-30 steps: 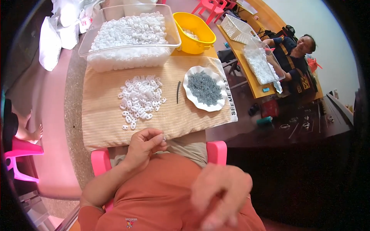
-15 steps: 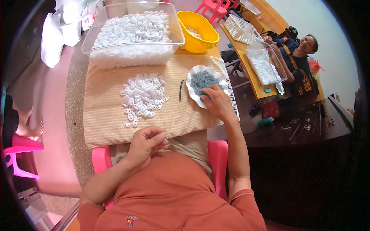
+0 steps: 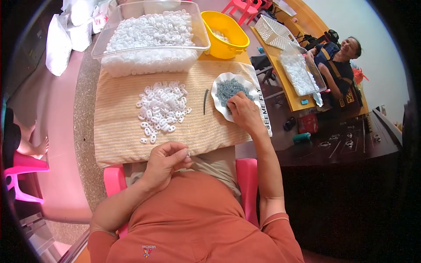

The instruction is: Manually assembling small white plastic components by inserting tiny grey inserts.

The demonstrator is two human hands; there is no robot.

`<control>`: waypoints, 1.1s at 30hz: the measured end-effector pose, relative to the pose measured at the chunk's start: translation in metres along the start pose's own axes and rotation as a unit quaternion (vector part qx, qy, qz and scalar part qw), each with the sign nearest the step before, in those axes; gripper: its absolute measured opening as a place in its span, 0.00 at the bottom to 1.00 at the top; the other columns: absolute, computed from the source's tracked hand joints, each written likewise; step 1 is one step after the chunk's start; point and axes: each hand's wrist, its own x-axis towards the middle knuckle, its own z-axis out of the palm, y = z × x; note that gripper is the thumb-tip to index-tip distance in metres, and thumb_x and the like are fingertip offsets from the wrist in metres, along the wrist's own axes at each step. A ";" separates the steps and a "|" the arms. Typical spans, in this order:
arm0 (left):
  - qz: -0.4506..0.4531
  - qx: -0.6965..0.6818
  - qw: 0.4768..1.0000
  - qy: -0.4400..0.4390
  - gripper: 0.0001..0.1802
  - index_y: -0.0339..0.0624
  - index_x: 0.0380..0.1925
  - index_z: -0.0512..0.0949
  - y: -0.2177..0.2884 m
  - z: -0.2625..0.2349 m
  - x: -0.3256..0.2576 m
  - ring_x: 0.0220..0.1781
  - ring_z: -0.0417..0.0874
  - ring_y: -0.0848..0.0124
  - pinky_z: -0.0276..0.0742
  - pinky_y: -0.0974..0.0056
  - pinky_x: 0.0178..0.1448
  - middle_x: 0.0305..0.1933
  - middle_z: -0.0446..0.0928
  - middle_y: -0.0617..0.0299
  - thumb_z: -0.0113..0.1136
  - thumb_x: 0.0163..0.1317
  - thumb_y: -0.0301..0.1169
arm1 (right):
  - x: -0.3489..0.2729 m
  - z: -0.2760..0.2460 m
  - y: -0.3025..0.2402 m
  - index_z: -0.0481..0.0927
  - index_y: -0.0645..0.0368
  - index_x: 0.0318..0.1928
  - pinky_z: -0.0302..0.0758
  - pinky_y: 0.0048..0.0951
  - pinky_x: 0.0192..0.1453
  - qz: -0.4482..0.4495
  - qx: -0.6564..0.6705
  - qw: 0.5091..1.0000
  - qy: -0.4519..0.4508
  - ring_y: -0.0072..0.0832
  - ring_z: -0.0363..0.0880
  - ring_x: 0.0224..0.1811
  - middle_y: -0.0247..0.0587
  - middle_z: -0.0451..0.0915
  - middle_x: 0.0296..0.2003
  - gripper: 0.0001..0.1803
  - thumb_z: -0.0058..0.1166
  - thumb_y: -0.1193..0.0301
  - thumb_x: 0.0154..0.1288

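Note:
My left hand (image 3: 164, 163) is closed near the table's front edge, pinching a small white two-holed plastic piece (image 3: 188, 154) between thumb and forefinger. Over a white wavy-rimmed plate (image 3: 218, 101), my right hand (image 3: 244, 113) has its fingertips pressed together at the small grey-blue tube-like pieces (image 3: 232, 89). Whatever sits between those fingertips is hidden. Left of the plate lies a thin dark strip (image 3: 205, 102). A loose pile of white two-holed pieces (image 3: 161, 105) spreads over the striped cloth (image 3: 116, 114).
A clear plastic tub (image 3: 149, 65) full of white pieces stands at the back, beside a yellow basin (image 3: 226, 37). At the right, a person (image 3: 337, 63) sits at another table with a clear tray (image 3: 300, 74) and a white perforated basket (image 3: 274, 33). A pink stool (image 3: 28, 168) is at left.
My right hand has shifted slightly up and left over the grey-blue pieces, its fingers drawn closer together. My left hand keeps its pinch. The other person's arm has moved lower.

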 end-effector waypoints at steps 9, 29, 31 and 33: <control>-0.001 0.000 1.000 -0.001 0.08 0.39 0.39 0.77 0.001 -0.001 0.001 0.35 0.81 0.75 0.83 0.68 0.41 0.34 0.79 0.63 0.62 0.62 0.28 | 0.000 -0.001 -0.001 0.79 0.59 0.39 0.74 0.42 0.41 -0.005 0.014 1.000 0.001 0.48 0.78 0.38 0.46 0.77 0.37 0.07 0.53 0.70 0.62; -0.001 0.002 1.000 -0.003 0.08 0.39 0.40 0.77 0.000 -0.002 0.001 0.36 0.81 0.75 0.83 0.68 0.42 0.35 0.79 0.64 0.61 0.62 0.28 | 0.000 0.000 0.004 0.83 0.62 0.32 0.74 0.35 0.39 0.017 0.075 0.997 0.021 0.42 0.79 0.35 0.43 0.79 0.32 0.05 0.59 0.73 0.56; 0.001 0.000 1.000 -0.004 0.08 0.39 0.40 0.77 -0.002 -0.003 0.001 0.36 0.81 0.75 0.83 0.68 0.42 0.35 0.79 0.64 0.61 0.62 0.28 | -0.001 0.001 0.006 0.82 0.63 0.31 0.74 0.34 0.39 0.018 0.100 0.994 0.041 0.42 0.79 0.34 0.44 0.79 0.31 0.05 0.60 0.74 0.56; 0.001 -0.003 1.000 -0.005 0.08 0.39 0.40 0.77 -0.002 -0.003 0.001 0.35 0.81 0.74 0.82 0.68 0.42 0.34 0.79 0.64 0.61 0.62 0.28 | -0.001 0.002 0.008 0.82 0.61 0.31 0.75 0.36 0.41 0.018 0.097 0.994 0.039 0.43 0.80 0.36 0.44 0.79 0.33 0.06 0.59 0.71 0.56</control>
